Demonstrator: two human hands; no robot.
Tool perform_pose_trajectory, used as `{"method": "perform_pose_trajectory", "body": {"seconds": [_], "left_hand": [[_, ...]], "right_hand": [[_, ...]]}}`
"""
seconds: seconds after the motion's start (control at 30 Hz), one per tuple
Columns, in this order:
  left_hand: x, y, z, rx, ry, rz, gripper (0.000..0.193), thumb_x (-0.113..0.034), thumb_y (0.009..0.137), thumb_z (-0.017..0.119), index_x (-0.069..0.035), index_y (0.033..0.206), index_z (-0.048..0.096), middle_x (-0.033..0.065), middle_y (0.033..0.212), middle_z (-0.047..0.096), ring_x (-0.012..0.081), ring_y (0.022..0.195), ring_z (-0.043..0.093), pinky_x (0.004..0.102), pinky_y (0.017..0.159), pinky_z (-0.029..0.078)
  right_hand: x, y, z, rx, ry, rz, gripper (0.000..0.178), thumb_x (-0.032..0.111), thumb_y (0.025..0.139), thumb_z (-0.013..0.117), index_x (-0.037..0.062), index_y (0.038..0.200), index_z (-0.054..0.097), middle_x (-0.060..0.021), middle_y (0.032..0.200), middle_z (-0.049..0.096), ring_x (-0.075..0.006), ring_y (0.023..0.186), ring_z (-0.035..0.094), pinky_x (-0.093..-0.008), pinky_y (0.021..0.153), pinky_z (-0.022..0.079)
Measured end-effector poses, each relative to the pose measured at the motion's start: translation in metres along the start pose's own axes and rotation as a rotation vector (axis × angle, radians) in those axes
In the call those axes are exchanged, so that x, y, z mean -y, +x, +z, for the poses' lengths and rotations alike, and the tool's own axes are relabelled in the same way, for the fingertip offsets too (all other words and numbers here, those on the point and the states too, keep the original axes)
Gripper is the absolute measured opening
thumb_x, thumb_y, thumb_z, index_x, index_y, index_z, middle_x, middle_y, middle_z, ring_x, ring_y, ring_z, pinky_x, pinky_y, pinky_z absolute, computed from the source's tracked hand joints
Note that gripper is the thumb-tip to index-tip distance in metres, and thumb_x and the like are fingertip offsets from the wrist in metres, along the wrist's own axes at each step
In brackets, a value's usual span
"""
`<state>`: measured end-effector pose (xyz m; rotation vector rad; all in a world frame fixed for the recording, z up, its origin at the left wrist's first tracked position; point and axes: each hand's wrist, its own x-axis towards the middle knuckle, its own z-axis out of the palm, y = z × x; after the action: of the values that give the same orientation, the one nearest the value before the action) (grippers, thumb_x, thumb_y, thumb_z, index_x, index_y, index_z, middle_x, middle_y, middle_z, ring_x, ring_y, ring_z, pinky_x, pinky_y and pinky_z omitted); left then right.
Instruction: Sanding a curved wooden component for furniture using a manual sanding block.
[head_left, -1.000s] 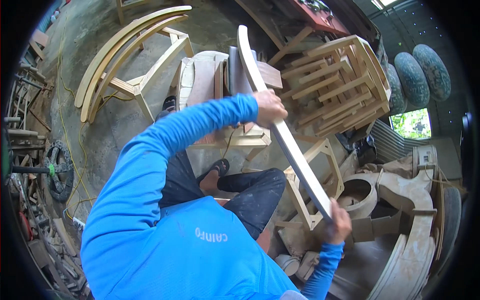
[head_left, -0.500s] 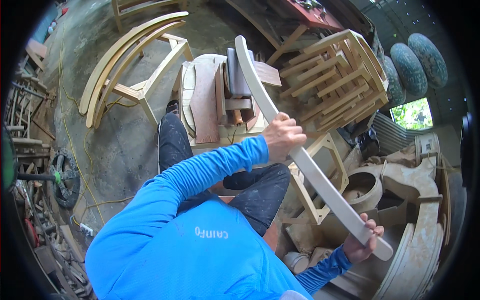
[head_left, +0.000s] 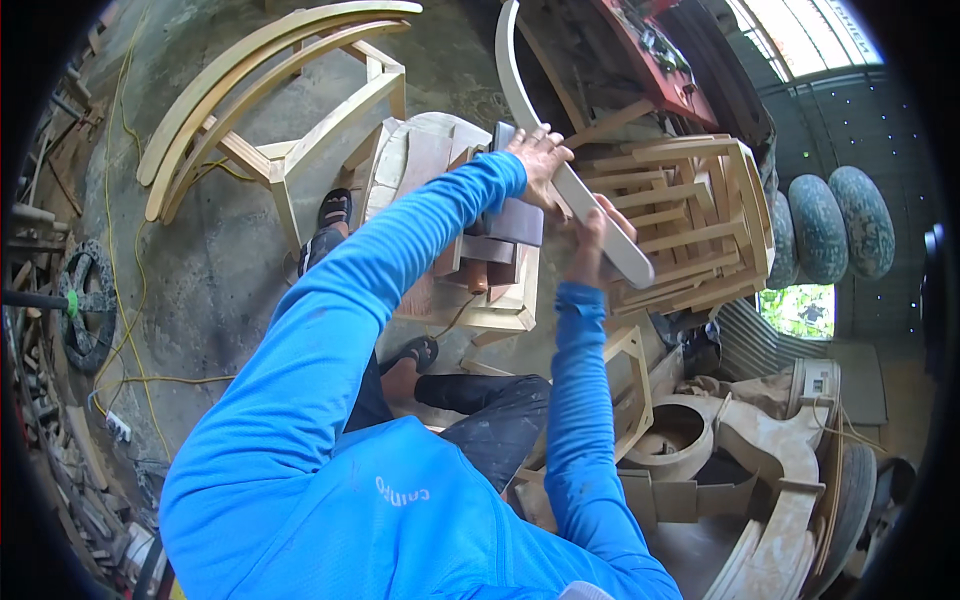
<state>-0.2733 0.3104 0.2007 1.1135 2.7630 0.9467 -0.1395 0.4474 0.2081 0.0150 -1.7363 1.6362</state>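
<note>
A long, pale, curved wooden piece (head_left: 518, 88) slants across the upper middle, its rounded near end at the right. My left hand (head_left: 540, 160) lies over its middle with the fingers across the wood. Nearer that end, my right hand (head_left: 597, 235) is closed round it, thumb and fingers on either side. Just left of and below the wood stands what looks like a belt sander (head_left: 515, 222) with a grey belt, set on a wooden stand (head_left: 510, 318). My left wrist and sleeve hide part of the machine. I cannot tell whether the wood touches it.
Several curved wooden strips (head_left: 230, 75) rest on a wooden frame at the left. Stacked slatted frames (head_left: 690, 215) stand at the right, near a red table (head_left: 655, 60). A round wooden housing (head_left: 672, 440) sits lower right. A yellow cord (head_left: 130, 330) crosses the floor.
The curved wooden piece has moved up and away from me. My right hand has come from the lower right up close to my left hand, which has shifted a little forward.
</note>
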Motion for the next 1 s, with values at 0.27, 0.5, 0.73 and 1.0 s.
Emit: {"method": "perform_pose_trajectory", "body": {"seconds": [0.27,0.5,0.73,1.0], "left_hand": [[0.030,-0.002,-0.015,0.098,0.205,0.199,0.093,-0.056,0.066,0.087,-0.020,0.144,0.051,0.0099,0.149,0.049,0.0329,0.150,0.035,0.0658,0.122,0.020],[-0.040,-0.028,0.023,-0.159,0.201,0.527,0.037,-0.035,0.065,0.083,-0.019,0.097,0.073,0.0025,0.105,0.073,0.0259,0.110,0.067,0.0470,0.101,0.048],[-0.207,-0.113,-0.003,-0.261,-0.067,0.399,0.045,-0.050,0.068,0.083,-0.013,0.091,0.070,0.0076,0.093,0.072,0.0288,0.098,0.068,0.0505,0.092,0.046],[-0.242,-0.128,0.015,-0.414,-0.220,0.415,0.039,-0.037,0.069,0.085,-0.013,0.092,0.066,0.0074,0.094,0.066,0.0287,0.100,0.063,0.0506,0.096,0.042]], "right_hand": [[0.102,-0.041,-0.049,-0.002,-0.170,0.147,0.042,0.019,0.091,0.070,0.0002,0.126,0.057,-0.0180,0.129,0.063,-0.0291,0.116,0.064,-0.0451,0.096,0.059],[0.345,-0.109,-0.207,0.074,-0.539,-0.006,0.041,0.025,0.081,0.072,0.0012,0.111,0.057,-0.0269,0.117,0.065,-0.0333,0.110,0.062,-0.0454,0.105,0.044],[0.541,-0.043,-0.342,0.196,-0.339,0.144,0.035,0.022,0.089,0.073,0.0074,0.115,0.054,-0.0111,0.119,0.054,-0.0241,0.119,0.053,-0.0412,0.109,0.042],[0.609,-0.069,-0.325,0.343,-0.767,-0.042,0.045,0.034,0.089,0.076,0.0147,0.112,0.043,-0.0101,0.119,0.048,-0.0200,0.115,0.051,-0.0337,0.105,0.041]]}}
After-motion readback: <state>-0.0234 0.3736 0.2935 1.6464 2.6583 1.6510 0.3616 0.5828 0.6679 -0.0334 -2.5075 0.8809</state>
